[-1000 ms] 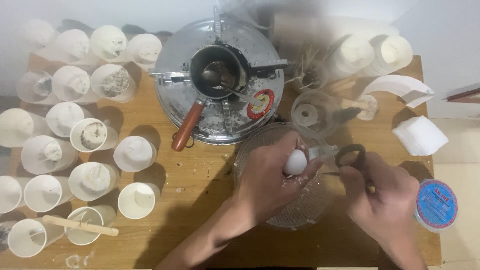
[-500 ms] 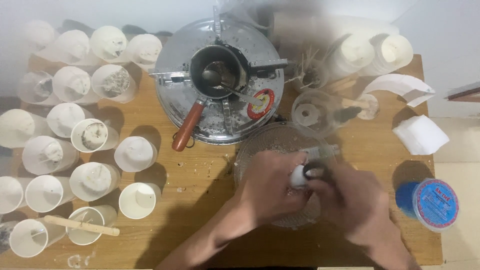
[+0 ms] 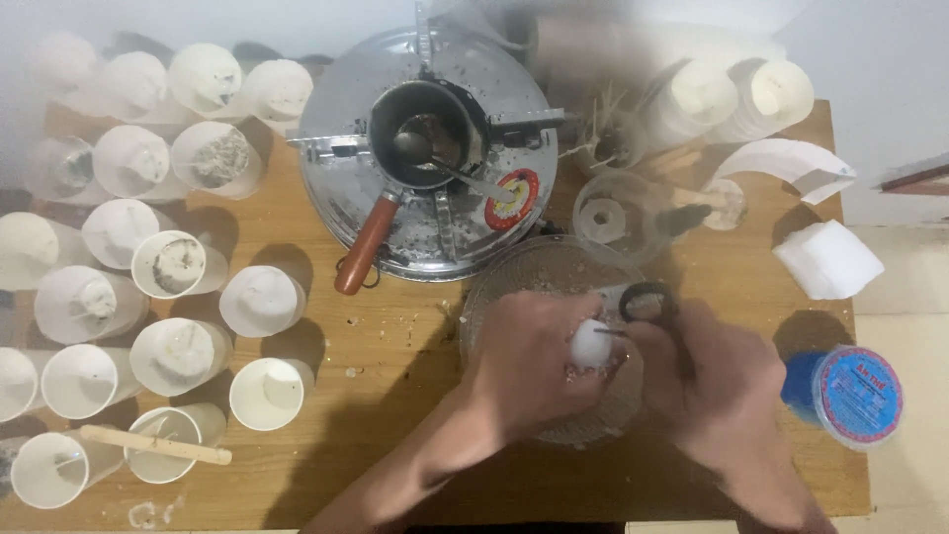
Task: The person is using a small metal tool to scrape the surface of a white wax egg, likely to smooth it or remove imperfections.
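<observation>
**Hand Positions and Workpiece Orientation Over the Glass Bowl**

The left hand (image 3: 529,371) is closed around a small white egg-shaped piece (image 3: 591,344), fingers wrapped round its lower part so only the rounded top shows. The right hand (image 3: 717,391) meets it from 3 o'clock, closed on a pair of scissors (image 3: 645,302) whose dark loop handle sits just above the knuckles; the blades are mostly hidden.

Both hands work directly over a clear glass bowl (image 3: 514,272), a position that appears chosen so white crumbs fall inside it.

The piece's long axis cannot be told with certainty; its exposed rounded end faces up toward the camera, tilted slightly toward 12 o'clock.

At 12 o'clock stands a round metal stove (image 3: 336,168) carrying a small pot (image 3: 427,133), its brown handle pointing to 7 o'clock. White paper cups (image 3: 262,300) fill the 9 o'clock side of the wooden table (image 3: 395,396). A blue-lidded tub (image 3: 855,394) sits at 3 o'clock.
</observation>
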